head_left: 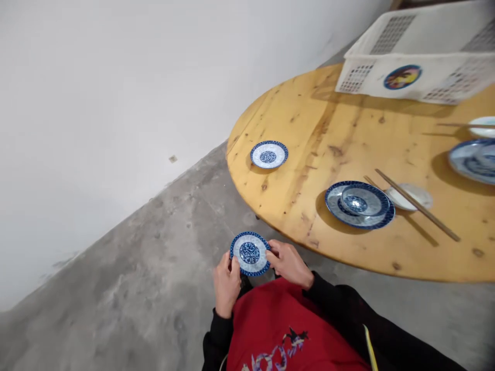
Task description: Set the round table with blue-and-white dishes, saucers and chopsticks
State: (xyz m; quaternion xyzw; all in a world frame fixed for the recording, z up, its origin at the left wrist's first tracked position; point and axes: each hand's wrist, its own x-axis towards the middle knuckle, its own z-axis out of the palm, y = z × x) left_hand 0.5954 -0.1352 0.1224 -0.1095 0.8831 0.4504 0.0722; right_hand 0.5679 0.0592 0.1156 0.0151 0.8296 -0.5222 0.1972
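Between my two hands is a small blue-and-white plate (249, 253) with a dark speckled centre, held in front of my red apron beyond the table's edge. My left hand (227, 283) grips its lower left rim, thumb on top. On the right rim, my right hand (288, 262) pinches it with the thumb over the face; the fingers beneath are partly hidden. A similar small plate (269, 154) lies near the table's rounded left end. To the right, a larger blue-rimmed plate (336, 214) bears a small bowl (365, 200).
A wooden oval table (294, 193) spans the right side. Chopsticks (419, 206) lean across a small white dish (413, 197). Another patterned plate (462, 159) and a white dish (483, 126) sit at the right edge. A white plastic crate (363, 77) stands behind. A white wall (116, 103) borders the left.
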